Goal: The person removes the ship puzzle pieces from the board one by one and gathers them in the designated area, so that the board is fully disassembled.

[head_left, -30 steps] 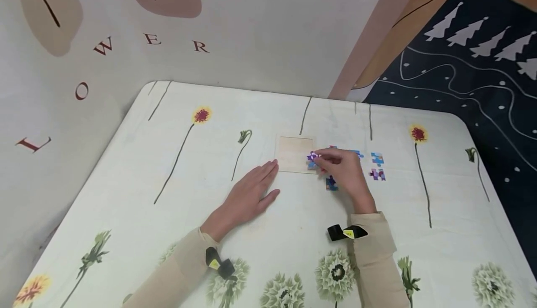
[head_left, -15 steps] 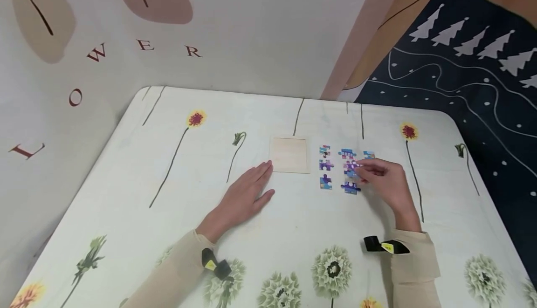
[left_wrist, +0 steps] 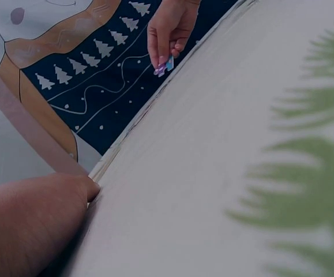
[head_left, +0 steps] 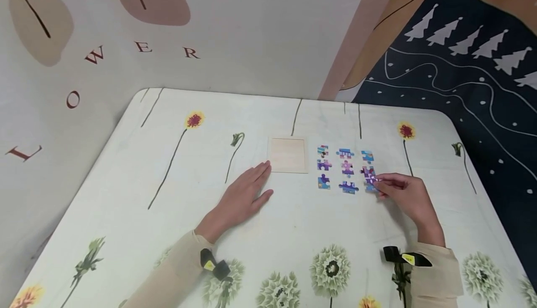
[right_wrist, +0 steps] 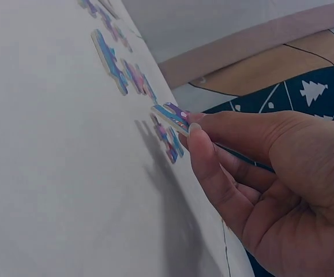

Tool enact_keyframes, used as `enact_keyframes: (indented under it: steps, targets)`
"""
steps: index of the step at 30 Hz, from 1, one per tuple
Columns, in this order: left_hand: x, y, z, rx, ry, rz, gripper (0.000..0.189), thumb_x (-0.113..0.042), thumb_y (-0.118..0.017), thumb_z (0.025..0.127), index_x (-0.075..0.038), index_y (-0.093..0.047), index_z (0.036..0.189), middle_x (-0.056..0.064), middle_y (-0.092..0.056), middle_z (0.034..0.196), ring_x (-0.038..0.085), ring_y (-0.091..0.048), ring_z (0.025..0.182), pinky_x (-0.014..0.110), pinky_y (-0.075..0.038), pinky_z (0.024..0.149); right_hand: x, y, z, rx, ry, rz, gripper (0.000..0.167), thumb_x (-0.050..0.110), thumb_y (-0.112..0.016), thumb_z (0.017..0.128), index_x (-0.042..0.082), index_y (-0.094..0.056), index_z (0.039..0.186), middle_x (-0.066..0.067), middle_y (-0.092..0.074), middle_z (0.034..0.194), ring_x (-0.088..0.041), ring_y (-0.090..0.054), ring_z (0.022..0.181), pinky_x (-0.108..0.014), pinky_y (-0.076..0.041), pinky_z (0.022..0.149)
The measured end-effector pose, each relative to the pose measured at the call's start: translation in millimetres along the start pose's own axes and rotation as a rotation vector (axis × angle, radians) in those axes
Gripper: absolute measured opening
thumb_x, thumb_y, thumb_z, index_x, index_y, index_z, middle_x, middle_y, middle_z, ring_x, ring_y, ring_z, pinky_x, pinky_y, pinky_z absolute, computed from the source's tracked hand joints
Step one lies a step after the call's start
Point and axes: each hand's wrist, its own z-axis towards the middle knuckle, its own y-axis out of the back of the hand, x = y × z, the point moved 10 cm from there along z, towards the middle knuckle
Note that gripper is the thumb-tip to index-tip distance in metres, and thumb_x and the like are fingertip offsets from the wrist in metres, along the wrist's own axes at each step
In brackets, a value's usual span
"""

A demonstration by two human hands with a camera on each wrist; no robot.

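My right hand (head_left: 404,194) pinches a purple-and-blue jigsaw puzzle piece (right_wrist: 171,117) between thumb and fingertips, held just above the table at the lower right of the laid-out pieces. In the right wrist view a shadow falls under it and another piece (right_wrist: 169,141) lies close behind. Several loose puzzle pieces (head_left: 347,167) are spread in rough rows right of a square wooden puzzle tray (head_left: 287,155), whose bare base shows. My left hand (head_left: 237,198) lies flat, fingers straight, its fingertips touching the tray's lower left edge.
A white tablecloth (head_left: 251,252) with printed flowers covers the table. Behind it rises a pale wall hanging (head_left: 251,42) with letters, and a dark panel with white trees (head_left: 461,79) stands at the right.
My right hand has carried the puzzle piece from beside the tray rightward across the pieces to their lower right. The left hand stays at the tray's edge.
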Motion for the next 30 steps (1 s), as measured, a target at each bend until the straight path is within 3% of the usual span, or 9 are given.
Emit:
enact_keyframes:
  steps: [7,17,30]
  targets:
    - [2.1,-1.6,-0.7,0.018,0.009,0.006,0.064,-0.035,-0.052,0.109,0.003,-0.035,0.158,0.012,-0.031,0.167,0.023,-0.025,0.156,0.037,-0.019,0.129,-4,0,-1.0,0.013,-0.004,-0.006,0.033,0.012,-0.071,0.100,-0.011,-0.070,0.123,-0.004,-0.079,0.090,-0.011,-0.073,0.069,-0.016,-0.058,0.069]
    - [2.1,-2.3,0.4,0.024,0.005,0.000,0.064,-0.036,-0.050,0.110,0.003,-0.034,0.158,0.012,-0.030,0.167,0.023,-0.024,0.156,0.037,-0.018,0.129,-12,-6,1.9,0.033,-0.056,-0.045,0.032,0.009,-0.068,0.101,-0.012,-0.068,0.125,-0.022,-0.076,0.106,-0.009,-0.072,0.070,-0.018,-0.058,0.067]
    - [2.0,-2.8,1.0,0.033,0.015,0.002,0.065,-0.036,-0.051,0.109,0.003,-0.034,0.158,0.012,-0.029,0.168,0.023,-0.024,0.156,0.036,-0.017,0.129,-9,-10,4.9,0.022,-0.041,-0.143,0.024,0.004,-0.065,0.101,-0.011,-0.069,0.119,-0.017,-0.073,0.095,-0.011,-0.067,0.070,-0.020,-0.057,0.064]
